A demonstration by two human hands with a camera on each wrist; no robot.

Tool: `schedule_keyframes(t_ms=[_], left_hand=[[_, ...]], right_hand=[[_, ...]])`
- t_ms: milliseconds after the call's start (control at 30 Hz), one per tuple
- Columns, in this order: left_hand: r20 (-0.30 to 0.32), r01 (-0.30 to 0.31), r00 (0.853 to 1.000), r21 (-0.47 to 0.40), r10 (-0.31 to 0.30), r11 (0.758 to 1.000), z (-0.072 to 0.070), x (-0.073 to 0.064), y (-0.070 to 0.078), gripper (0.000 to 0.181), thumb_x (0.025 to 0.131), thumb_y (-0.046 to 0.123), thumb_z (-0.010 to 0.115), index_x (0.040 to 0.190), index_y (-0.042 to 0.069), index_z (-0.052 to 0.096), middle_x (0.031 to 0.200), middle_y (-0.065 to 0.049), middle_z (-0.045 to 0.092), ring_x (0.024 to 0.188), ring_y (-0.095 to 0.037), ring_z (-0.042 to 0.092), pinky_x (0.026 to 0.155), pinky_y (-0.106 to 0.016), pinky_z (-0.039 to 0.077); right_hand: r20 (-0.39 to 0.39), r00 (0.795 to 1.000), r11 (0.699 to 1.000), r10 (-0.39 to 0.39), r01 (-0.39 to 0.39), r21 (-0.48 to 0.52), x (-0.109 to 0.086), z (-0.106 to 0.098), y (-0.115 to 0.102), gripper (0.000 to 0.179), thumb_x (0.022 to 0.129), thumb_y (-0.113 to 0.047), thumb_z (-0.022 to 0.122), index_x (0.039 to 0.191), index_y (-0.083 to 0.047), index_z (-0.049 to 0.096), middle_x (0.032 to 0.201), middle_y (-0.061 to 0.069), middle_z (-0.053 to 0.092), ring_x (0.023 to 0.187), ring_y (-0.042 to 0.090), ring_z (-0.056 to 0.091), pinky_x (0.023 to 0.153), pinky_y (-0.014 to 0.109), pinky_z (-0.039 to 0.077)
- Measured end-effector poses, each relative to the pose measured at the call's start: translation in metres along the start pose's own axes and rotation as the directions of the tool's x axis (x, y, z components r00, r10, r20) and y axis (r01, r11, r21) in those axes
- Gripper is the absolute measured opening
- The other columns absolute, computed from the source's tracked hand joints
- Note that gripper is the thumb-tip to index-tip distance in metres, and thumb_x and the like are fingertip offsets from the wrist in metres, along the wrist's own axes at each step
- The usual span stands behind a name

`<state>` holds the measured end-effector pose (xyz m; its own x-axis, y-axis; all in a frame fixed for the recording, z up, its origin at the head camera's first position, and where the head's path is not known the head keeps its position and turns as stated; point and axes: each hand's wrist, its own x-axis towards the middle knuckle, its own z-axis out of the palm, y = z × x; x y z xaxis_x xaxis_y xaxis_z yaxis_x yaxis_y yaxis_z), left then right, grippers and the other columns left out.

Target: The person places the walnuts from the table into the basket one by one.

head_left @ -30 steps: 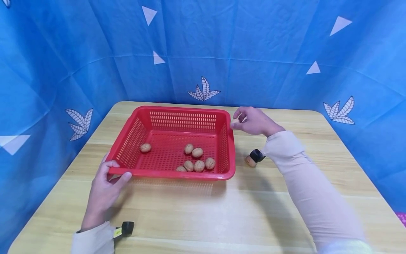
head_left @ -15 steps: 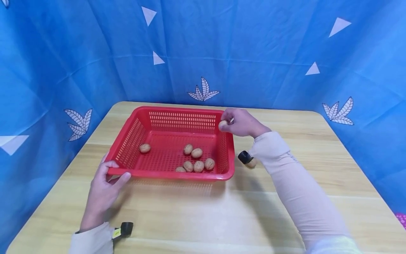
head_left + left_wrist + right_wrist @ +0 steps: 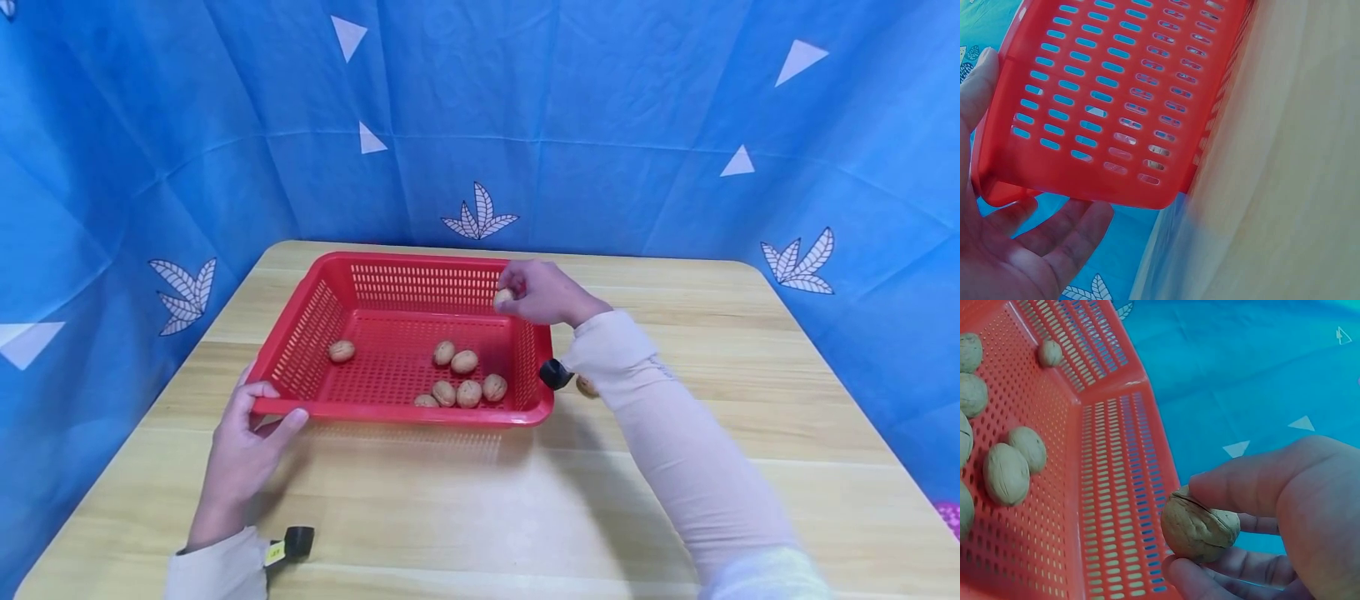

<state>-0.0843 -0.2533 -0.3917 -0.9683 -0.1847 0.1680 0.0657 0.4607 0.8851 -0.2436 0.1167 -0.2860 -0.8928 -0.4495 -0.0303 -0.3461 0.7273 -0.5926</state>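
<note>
A red plastic basket with slotted walls stands on the table. My left hand grips its near left corner; in the left wrist view the thumb lies along the rim and the fingers curl at the corner. Over the basket's back right part, my right hand pinches a walnut between thumb and fingers. Several walnuts lie on the basket floor: a lone walnut at the left, a pair at centre right, and a cluster along the near wall.
One walnut lies on the wooden table right of the basket, partly hidden by the right sleeve. A blue patterned cloth hangs behind the table and at both sides.
My right hand has moved left with the walnut, from beside the basket's right rim to over its inside. The left hand keeps its hold on the corner.
</note>
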Motion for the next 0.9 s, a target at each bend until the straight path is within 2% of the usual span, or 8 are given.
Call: schedule_keyframes(t_ms=[167,367,533,900], left_hand=[[0.005,0.005,1.000,-0.001,-0.005,1.000,0.000,0.000,0.000,0.046,0.092,0.026,0.069,0.118,0.001,0.040,0.160,0.004,0.014,0.130,-0.041,0.033,0.080,-0.010,0.044],[0.006,-0.004,1.000,-0.005,0.004,1.000,0.000,0.000,0.000,0.046,0.092,0.026,0.069,0.118,0.001,0.040,0.160,0.002,0.015,0.130,-0.041,0.034,0.079,-0.009,0.044],[0.000,-0.016,1.000,-0.007,0.016,1.000,0.002,0.000,-0.002,0.044,0.092,0.024,0.068,0.117,0.000,0.040,0.160,0.000,0.016,0.127,-0.042,0.036,0.079,-0.008,0.043],[0.006,-0.003,1.000,0.003,0.003,1.000,0.001,0.000,-0.003,0.046,0.092,0.024,0.068,0.120,-0.001,0.040,0.160,-0.005,0.017,0.125,-0.042,0.037,0.078,-0.006,0.042]], right_hand=[[0.008,1.000,0.999,0.030,-0.030,0.018,0.003,0.005,-0.004,0.025,0.087,-0.019,0.073,0.107,-0.008,0.061,0.080,0.007,0.058,0.075,0.022,0.053,0.071,0.035,0.046],[-0.001,1.000,1.000,0.003,-0.003,0.012,0.007,0.010,-0.007,0.023,0.086,-0.018,0.073,0.102,-0.008,0.061,0.083,0.007,0.059,0.074,0.021,0.053,0.070,0.034,0.047],[0.000,1.000,1.000,-0.008,0.008,0.025,0.010,0.014,-0.008,0.021,0.086,-0.016,0.074,0.101,-0.008,0.061,0.085,0.008,0.059,0.079,0.022,0.053,0.072,0.033,0.048],[0.017,0.999,0.999,0.047,-0.047,0.024,0.007,0.016,-0.004,0.029,0.088,-0.020,0.073,0.111,-0.006,0.061,0.103,0.007,0.062,0.096,0.024,0.057,0.082,0.037,0.051]])
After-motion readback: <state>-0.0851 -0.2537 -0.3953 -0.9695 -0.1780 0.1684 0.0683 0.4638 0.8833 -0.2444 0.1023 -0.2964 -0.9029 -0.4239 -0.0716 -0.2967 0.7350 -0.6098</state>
